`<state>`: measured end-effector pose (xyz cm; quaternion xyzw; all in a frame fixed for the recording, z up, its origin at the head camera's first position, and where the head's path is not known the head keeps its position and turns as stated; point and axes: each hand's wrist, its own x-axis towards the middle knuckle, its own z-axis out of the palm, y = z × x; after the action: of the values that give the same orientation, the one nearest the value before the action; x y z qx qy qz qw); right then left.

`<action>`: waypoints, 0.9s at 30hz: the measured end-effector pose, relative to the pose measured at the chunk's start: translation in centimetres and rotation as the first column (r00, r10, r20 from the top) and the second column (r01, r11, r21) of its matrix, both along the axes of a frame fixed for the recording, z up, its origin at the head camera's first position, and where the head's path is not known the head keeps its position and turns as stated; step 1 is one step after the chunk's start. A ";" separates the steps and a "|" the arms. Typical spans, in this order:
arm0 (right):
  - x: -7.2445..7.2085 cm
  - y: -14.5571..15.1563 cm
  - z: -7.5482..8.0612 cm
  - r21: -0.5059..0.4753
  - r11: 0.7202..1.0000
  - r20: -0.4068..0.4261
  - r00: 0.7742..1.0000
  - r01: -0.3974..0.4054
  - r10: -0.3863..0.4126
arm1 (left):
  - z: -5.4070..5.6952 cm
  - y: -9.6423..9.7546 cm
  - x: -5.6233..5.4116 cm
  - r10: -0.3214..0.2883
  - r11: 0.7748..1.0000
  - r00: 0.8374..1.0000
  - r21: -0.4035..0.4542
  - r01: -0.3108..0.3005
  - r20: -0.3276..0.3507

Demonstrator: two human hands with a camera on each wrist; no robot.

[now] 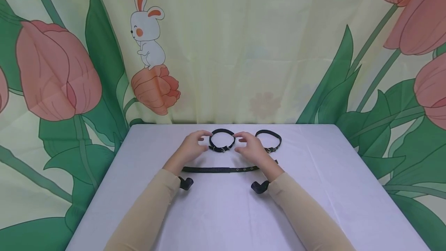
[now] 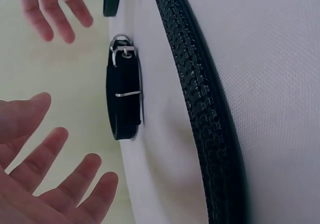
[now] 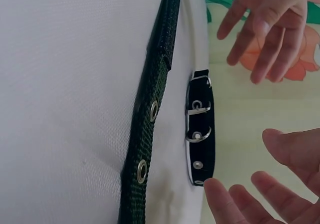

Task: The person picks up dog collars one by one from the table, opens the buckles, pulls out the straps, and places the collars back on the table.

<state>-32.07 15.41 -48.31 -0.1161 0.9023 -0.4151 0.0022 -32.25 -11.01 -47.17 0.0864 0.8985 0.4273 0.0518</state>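
A black buckled collar, closed into a ring, lies at the back middle of the white table. My left hand is at its left side and my right hand at its right, fingertips close to the band. Both wrist views show the fingers of the left hand and right hand loosely spread, with nothing between them. Silver buckle hardware shows on the collar in the right wrist view. In front of the hands, a long black strap with a braided section and metal eyelets lies straight across.
A second black buckled collar lies just right of the first, partly behind my right hand. Black wrist-worn devices sit under both sleeves. Behind the white table hangs a curtain printed with tulips and a rabbit.
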 end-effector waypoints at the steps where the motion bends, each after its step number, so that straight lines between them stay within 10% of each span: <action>1: -0.1 -0.1 -0.1 0.006 1.000 -0.002 1.000 0.000 0.000 | 0.0 0.1 -0.1 -0.001 1.000 1.000 -0.006 0.001 0.004; 27: -2.2 -1.4 -1.4 0.054 0.999 0.038 0.999 -0.003 0.001 | -1.1 1.4 -1.7 -0.076 0.995 0.996 -0.062 0.079 0.044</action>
<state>-34.22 14.03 -49.70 -0.1090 0.9129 -0.3927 0.0231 -33.95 -9.60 -48.22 0.1107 0.9064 0.3977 0.0897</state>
